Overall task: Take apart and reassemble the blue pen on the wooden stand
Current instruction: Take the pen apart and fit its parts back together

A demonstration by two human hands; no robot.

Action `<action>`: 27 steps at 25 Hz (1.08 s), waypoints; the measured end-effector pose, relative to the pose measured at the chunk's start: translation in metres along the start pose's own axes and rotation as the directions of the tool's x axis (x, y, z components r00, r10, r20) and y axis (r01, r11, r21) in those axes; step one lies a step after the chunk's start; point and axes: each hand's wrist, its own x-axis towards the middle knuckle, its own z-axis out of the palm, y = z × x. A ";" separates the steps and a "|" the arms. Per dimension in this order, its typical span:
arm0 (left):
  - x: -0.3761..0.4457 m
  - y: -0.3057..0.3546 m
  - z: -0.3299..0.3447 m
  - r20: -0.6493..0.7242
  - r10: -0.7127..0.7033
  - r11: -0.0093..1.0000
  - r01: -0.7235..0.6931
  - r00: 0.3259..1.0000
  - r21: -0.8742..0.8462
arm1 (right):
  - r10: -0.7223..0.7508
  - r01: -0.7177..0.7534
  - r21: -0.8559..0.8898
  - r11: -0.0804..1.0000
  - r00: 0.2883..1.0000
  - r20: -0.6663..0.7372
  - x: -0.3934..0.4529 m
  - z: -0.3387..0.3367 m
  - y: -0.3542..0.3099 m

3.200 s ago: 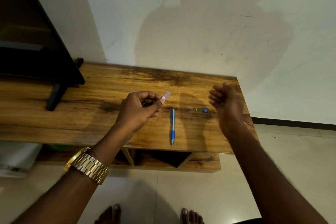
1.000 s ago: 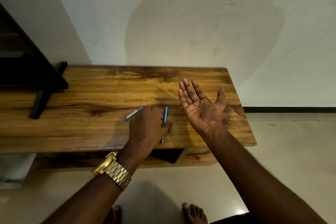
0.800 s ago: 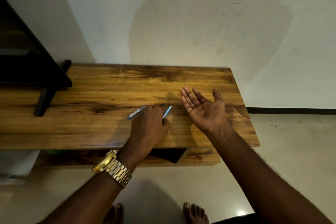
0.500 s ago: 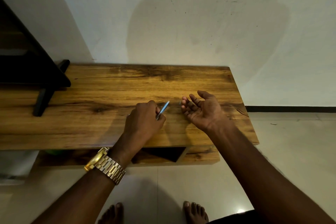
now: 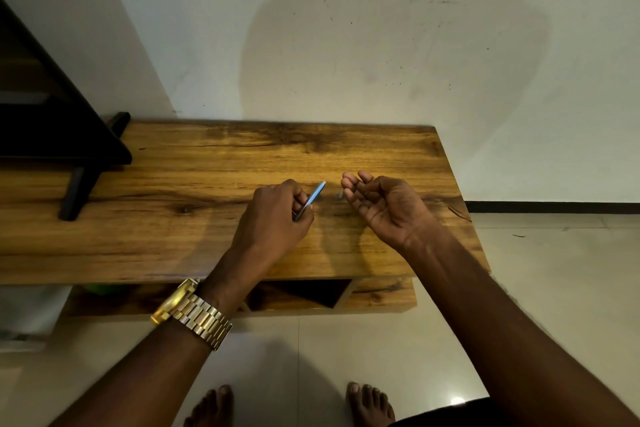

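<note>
My left hand hovers over the middle of the wooden stand, fingers shut on a thin blue pen piece. The piece slants up and to the right out of my fingertips. My right hand is just to the right of it, palm up with fingers loosely curled, and I see nothing in it. A tiny pale pen part lies on the wood beside my right fingertips. Other pen parts are hidden behind my hands.
A black TV with its foot stands at the stand's left end. A white wall runs behind the stand. Its right edge drops to a tiled floor. An open shelf lies below the top. My bare feet are on the floor.
My left hand put down a clear pen piece, picked up the blue piece from the wood and lifted it. My right hand turned palm up, flat, then curled its fingers.
</note>
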 end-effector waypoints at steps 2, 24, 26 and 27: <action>0.001 0.001 0.002 0.001 -0.009 1.000 0.009 1.000 -0.021 | -0.022 0.022 0.020 1.000 1.000 -0.011 0.000 0.000 -0.001; -0.009 0.018 0.018 0.098 -0.135 0.929 0.161 0.986 -0.334 | 0.112 -0.155 0.214 0.964 0.973 0.199 -0.008 0.001 0.000; -0.007 0.020 0.013 0.062 -0.153 0.926 0.165 0.986 -0.340 | 0.024 -0.054 0.162 0.985 0.983 0.184 -0.005 -0.003 -0.005; -0.005 0.020 0.010 0.031 -0.160 0.923 0.160 0.987 -0.350 | -0.073 0.069 0.028 0.997 0.986 0.150 -0.002 -0.007 -0.007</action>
